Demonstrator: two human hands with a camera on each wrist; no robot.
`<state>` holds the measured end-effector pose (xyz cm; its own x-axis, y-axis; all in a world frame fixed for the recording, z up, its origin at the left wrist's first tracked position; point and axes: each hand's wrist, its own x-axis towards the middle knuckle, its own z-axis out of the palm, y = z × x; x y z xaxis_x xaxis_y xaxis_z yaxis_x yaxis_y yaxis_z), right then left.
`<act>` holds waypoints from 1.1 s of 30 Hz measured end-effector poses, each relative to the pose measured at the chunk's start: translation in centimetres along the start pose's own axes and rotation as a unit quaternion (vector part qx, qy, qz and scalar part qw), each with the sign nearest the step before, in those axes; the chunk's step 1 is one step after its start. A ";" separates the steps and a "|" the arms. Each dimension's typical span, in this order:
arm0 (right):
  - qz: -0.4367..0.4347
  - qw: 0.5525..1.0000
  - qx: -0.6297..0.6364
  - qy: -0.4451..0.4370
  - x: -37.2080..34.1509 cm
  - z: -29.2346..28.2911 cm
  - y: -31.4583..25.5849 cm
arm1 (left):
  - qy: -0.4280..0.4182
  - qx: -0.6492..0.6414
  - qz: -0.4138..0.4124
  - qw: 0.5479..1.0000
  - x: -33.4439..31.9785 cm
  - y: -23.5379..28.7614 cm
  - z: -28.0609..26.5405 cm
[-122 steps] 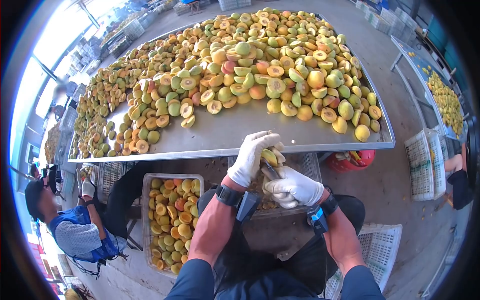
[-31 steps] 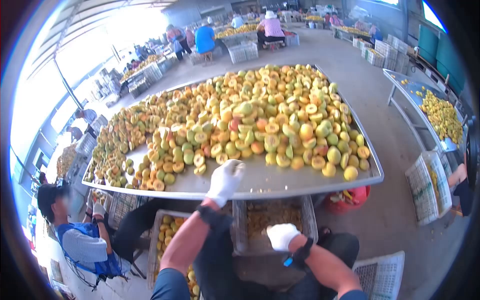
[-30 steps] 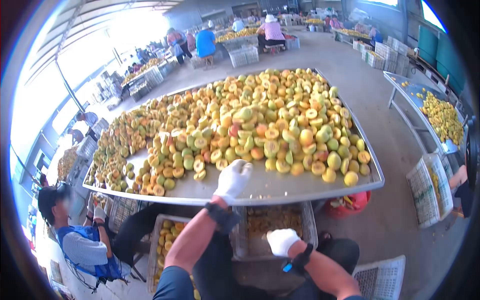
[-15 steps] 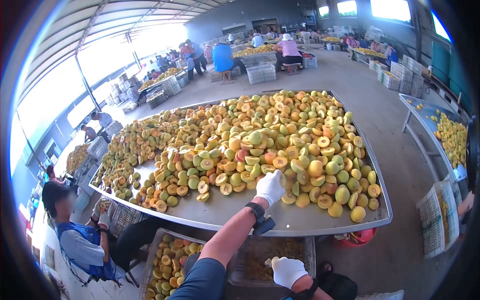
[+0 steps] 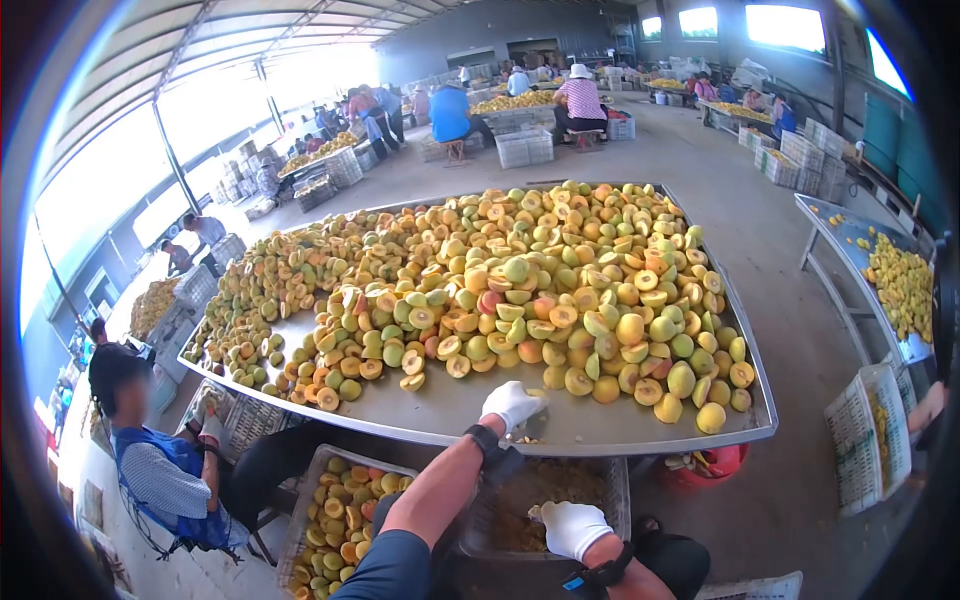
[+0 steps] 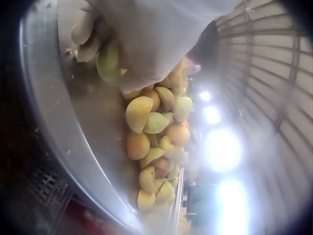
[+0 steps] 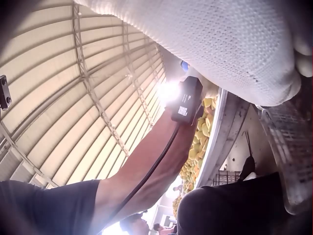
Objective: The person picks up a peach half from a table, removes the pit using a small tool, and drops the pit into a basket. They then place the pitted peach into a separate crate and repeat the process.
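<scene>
Several halved peaches [image 5: 600, 300], yellow-green with some red blush and many with brown pits, lie heaped on a metal-topped table [image 5: 640, 434]. My gloved left hand [image 5: 513, 404] is low over the bare metal near the front edge. In the left wrist view its fingers and thumb hold a green peach half [image 6: 108, 61]. My gloved right hand [image 5: 573, 528] is lower, over the crate [image 5: 622, 505] below the table edge, its fingers curled in. I cannot tell whether it holds something; its inner side is hidden.
A crate of pitted peach halves [image 5: 345, 505] stands to my left, beside a seated person [image 5: 170, 470]. A red bucket [image 5: 712, 470] is under the table's right end. A white crate [image 5: 868, 440] and another table [image 5: 850, 270] stand farther right.
Both hands were together on a fruit, then parted. My left hand reached to the heap and has drawn back toward the front edge with a peach half. The head view has tilted up.
</scene>
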<state>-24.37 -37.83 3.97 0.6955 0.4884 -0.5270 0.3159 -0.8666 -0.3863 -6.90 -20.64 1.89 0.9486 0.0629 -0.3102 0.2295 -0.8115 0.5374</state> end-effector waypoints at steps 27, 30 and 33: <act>-0.094 0.866 0.120 0.477 1.0 -0.3 1.0 | -0.026 -0.557 0.050 0.829 -9.9 -2.9 -3.2; -0.118 0.841 0.145 0.508 1.9 -0.3 0.5 | -0.082 -0.654 0.002 0.752 -10.2 -4.0 -2.8; -0.130 0.836 0.188 0.499 2.3 -0.3 -0.4 | -0.083 -0.698 -0.019 0.711 -10.2 -3.0 -2.4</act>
<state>-22.69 -36.37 3.18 0.8862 0.1636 0.4335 0.4453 -0.5588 -0.6996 -16.73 -17.44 5.32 0.9236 -0.0932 -0.3719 0.3567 0.5645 0.7444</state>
